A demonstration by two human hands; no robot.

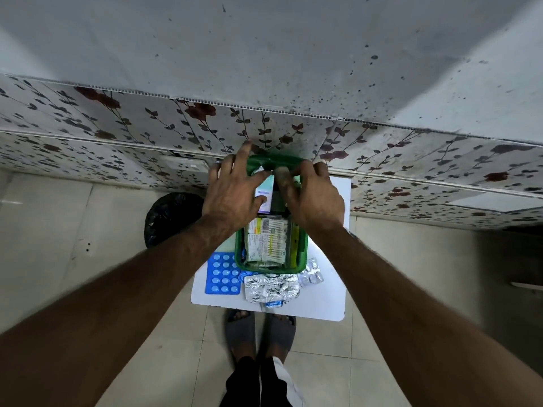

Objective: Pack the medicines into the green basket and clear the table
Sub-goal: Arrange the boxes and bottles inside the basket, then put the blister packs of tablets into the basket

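Green basket (302, 261) on worktop (323, 301), long axis fore-aft. Both hands at far end: left hand (235, 195), right hand (311, 195), fingers curled over boxes inside; grip unclear. Blister strips (270, 287) loose, nearside of hands, approx. equidistant.

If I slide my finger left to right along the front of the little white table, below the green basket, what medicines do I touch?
Blue pill strip → crumpled silver foil strips → small clear blister pack.
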